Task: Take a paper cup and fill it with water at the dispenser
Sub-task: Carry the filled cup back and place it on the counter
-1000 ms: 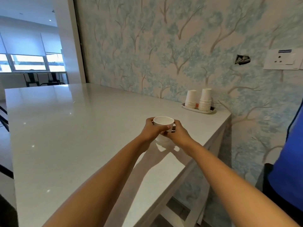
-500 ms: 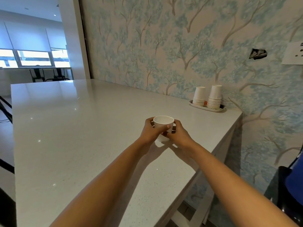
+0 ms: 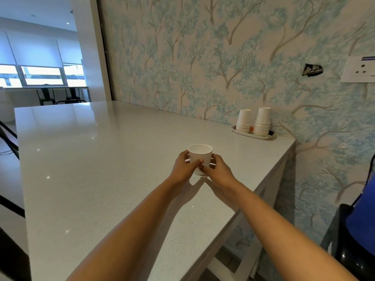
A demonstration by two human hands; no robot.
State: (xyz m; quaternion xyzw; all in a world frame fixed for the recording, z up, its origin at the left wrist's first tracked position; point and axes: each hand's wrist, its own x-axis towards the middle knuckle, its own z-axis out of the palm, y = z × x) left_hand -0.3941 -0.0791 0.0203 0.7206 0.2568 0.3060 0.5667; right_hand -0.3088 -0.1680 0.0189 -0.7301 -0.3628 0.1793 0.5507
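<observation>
A white paper cup (image 3: 200, 156) stands upright just above the white table (image 3: 101, 159), held between both hands. My left hand (image 3: 183, 168) wraps its left side and my right hand (image 3: 218, 171) grips its right side and base. The cup's inside looks empty. No water dispenser is in view.
Two stacks of upside-down paper cups (image 3: 254, 123) stand on a small oval tray (image 3: 253, 135) by the wallpapered wall at the table's far right corner. A blue object (image 3: 363, 216) and a dark chair (image 3: 345, 240) are at the right edge. A wall socket (image 3: 358, 72) sits above.
The view has shifted so the tray and wall socket sit further right. Both hands keep holding the cup in about the same place over the table.
</observation>
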